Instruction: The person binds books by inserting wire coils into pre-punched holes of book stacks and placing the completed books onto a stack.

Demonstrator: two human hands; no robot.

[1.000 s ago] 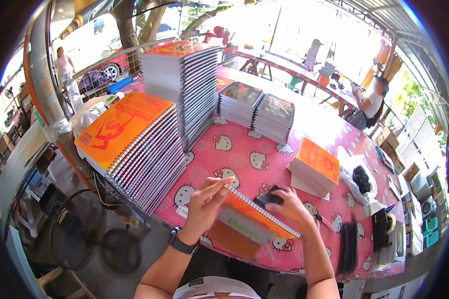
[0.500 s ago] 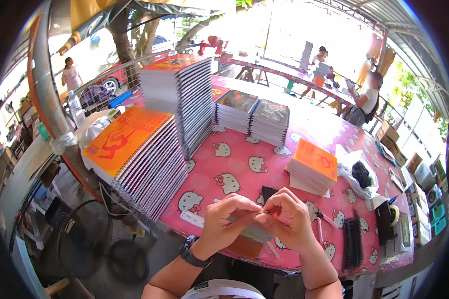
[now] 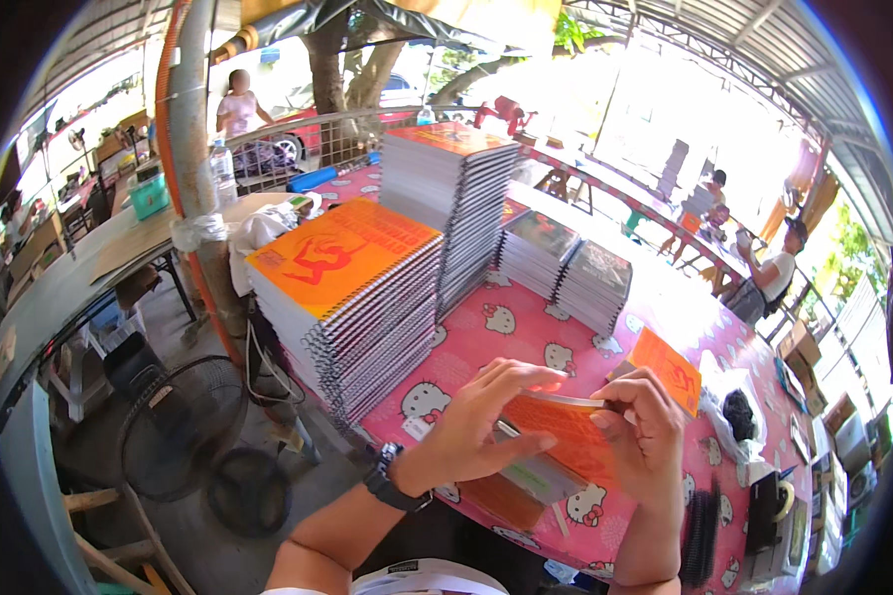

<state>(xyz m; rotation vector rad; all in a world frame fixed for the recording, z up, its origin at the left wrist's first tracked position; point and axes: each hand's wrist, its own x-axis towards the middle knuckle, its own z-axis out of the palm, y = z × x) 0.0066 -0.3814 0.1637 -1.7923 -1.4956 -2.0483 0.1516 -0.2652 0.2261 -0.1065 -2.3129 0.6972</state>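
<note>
An orange-covered booklet (image 3: 564, 433) is tilted up between my hands above the near edge of the table. My right hand (image 3: 647, 428) pinches its upper right edge, thumb in front and fingers bent behind. At its left side, my left hand (image 3: 481, 421), with a black watch on the wrist, is open, thumb and fingers spread apart. Below the booklet lie a grey-green flat piece (image 3: 544, 476) and a brown flat piece (image 3: 503, 501). Behind my right hand is a short stack of orange-covered booklets (image 3: 677, 375), partly hidden.
Spiral-bound books stand in an orange-topped pile (image 3: 347, 258), a taller stack (image 3: 437, 188) and dark-covered stacks (image 3: 590, 283) on the pink patterned tablecloth (image 3: 501, 342). Black binding coils (image 3: 701, 531) lie right. A post (image 3: 191, 149) and fan (image 3: 184, 426) are left. People stand farther off.
My hands were pinched together; they have moved apart, and the orange booklet now shows between them. My left hand has opened. The view has turned left.
</note>
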